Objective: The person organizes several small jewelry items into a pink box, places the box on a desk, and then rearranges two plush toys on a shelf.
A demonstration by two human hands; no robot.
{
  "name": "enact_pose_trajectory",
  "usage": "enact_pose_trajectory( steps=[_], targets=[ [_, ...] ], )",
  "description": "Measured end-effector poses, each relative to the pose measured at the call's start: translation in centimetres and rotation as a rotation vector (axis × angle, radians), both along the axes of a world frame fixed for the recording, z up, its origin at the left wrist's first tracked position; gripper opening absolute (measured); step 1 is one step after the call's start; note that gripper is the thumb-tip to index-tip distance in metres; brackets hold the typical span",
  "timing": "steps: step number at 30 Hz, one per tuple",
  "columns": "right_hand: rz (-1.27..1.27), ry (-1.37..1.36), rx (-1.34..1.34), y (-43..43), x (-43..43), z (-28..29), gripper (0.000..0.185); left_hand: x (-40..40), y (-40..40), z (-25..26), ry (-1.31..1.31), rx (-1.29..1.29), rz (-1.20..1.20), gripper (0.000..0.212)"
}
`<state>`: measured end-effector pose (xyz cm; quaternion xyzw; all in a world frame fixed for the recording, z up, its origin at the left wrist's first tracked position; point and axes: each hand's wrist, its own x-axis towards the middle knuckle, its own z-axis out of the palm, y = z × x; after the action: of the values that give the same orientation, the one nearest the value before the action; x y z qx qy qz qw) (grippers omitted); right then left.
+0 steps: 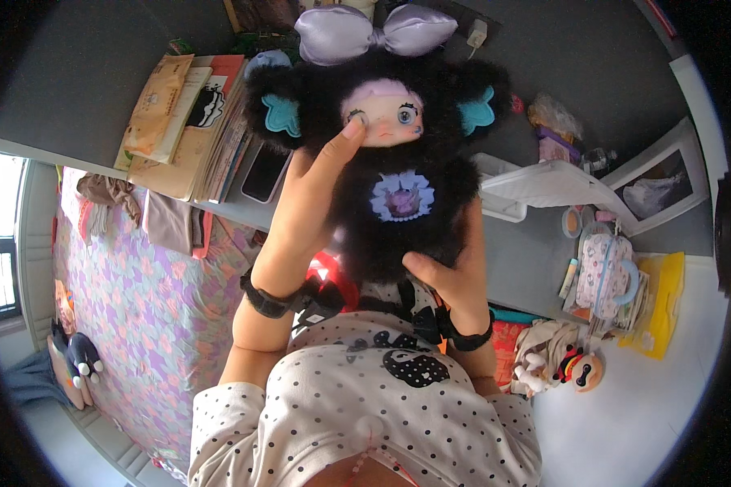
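Observation:
A black plush doll (353, 182) is held up in front of me, face towards the camera. It has a pale doll face (390, 122) with pink hair, teal ear patches and a blue-purple ruffled badge (403, 196) on its chest. A shiny lilac bow (374, 38) tops its head. My left hand (324, 164) grips its side, the thumb resting on the face beside one eye. Around the lower body on the other side is my right hand (448, 262), thumb across the front. The fingers of both hands are largely hidden behind the fur.
Folders and papers (176, 134) stand on the desk beside a phone (267, 170). Opposite are a white plastic basket (542, 185), a framed picture (661, 176), a patterned pouch (603, 274) and a yellow bag (658, 304). A flowered bed (140, 316) lies to the left.

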<state>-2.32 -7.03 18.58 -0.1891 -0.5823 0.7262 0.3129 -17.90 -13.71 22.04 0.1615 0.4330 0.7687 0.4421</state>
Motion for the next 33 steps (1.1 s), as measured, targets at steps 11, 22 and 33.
enact_pose_trajectory(
  steps=[11, 22, 33],
  targets=[
    [-0.434, -0.096, 0.023, 0.3, -0.9, -2.1, 0.074, 1.6, -0.2, -2.7, 0.588, -0.037, -0.298, 0.086],
    [-0.227, 0.124, 0.053, 1.4, -1.4, -1.4, 0.071, -0.7, 0.1, -3.7, 0.734, -0.052, -0.231, 0.053],
    [-0.388, -0.025, 0.447, 1.1, -2.6, -4.7, 0.067, 0.0, 2.0, -7.3, 0.557, 0.025, -0.078, 0.091]
  ],
)
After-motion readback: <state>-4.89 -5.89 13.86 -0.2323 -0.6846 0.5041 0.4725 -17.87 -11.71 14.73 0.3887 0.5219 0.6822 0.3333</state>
